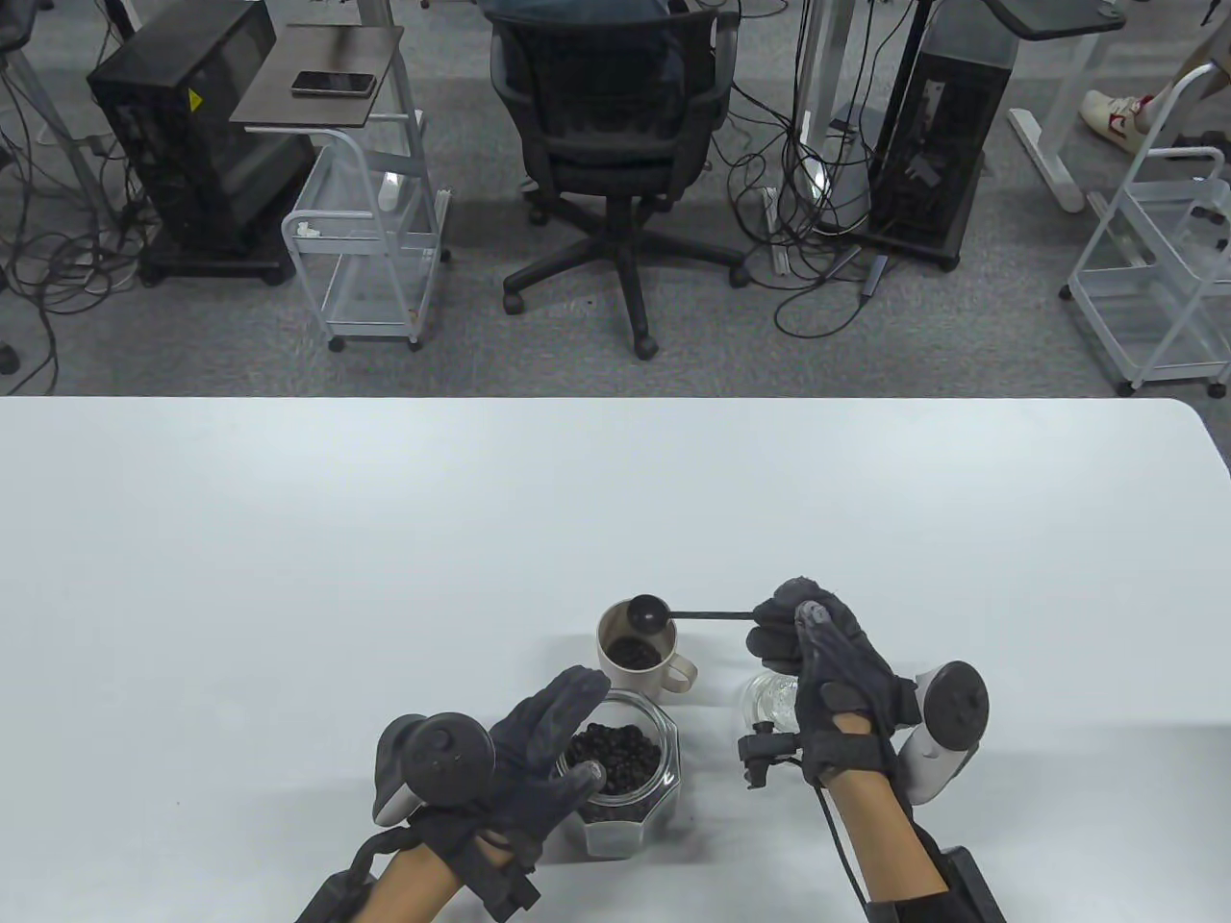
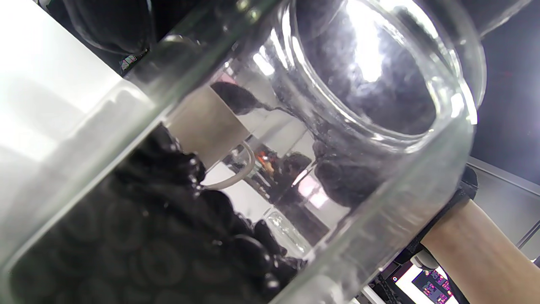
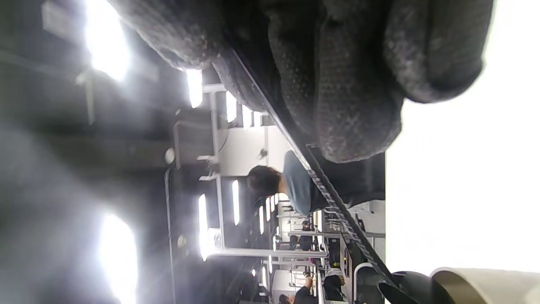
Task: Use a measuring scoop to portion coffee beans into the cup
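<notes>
Over the beige cup (image 1: 630, 663), the black measuring scoop (image 1: 646, 611) hangs above beans already inside, its handle pinched by the right hand (image 1: 817, 654) at three o'clock. At six o'clock, the left hand (image 1: 539, 760) grips the glass bean jar (image 1: 625, 769).

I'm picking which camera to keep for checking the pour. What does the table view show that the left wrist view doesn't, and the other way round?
Only the table view shows the right hand pinching the scoop by its handle, bowl over the cup, and the left hand gripping the jar. Only the left wrist view looks through the jar's glass wall from the side, with beans piled against it. Both show the jar, its beans and the cup with its handle.
</notes>
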Demonstrator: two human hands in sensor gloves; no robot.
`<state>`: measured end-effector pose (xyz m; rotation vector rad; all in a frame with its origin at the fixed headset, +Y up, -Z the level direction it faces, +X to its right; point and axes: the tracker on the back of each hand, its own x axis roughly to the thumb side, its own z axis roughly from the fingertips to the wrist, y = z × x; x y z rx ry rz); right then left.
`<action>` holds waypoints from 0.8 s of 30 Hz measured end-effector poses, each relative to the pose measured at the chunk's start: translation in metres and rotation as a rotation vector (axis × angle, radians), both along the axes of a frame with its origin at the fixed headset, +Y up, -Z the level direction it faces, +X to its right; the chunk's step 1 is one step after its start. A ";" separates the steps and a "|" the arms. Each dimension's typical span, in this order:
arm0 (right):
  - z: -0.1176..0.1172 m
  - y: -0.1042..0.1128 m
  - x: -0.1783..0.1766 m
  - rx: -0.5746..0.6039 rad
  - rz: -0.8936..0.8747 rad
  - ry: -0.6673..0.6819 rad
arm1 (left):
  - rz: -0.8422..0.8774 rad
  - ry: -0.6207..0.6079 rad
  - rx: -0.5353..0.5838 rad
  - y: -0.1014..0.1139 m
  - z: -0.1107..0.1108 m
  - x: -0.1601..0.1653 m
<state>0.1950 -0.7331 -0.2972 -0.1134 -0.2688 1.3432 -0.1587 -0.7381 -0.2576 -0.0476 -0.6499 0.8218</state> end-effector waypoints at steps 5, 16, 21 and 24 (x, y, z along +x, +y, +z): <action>0.001 -0.006 0.007 -0.054 -0.156 0.004 | 0.000 0.001 0.002 0.000 0.000 0.000; 0.005 0.009 0.006 0.026 -0.233 0.052 | -0.001 0.000 0.002 0.000 0.000 0.000; 0.010 0.027 0.001 0.149 -0.108 0.052 | 0.002 0.001 0.005 0.000 0.000 0.000; 0.013 0.041 -0.003 0.247 0.011 0.056 | 0.001 0.002 0.005 0.000 0.000 0.000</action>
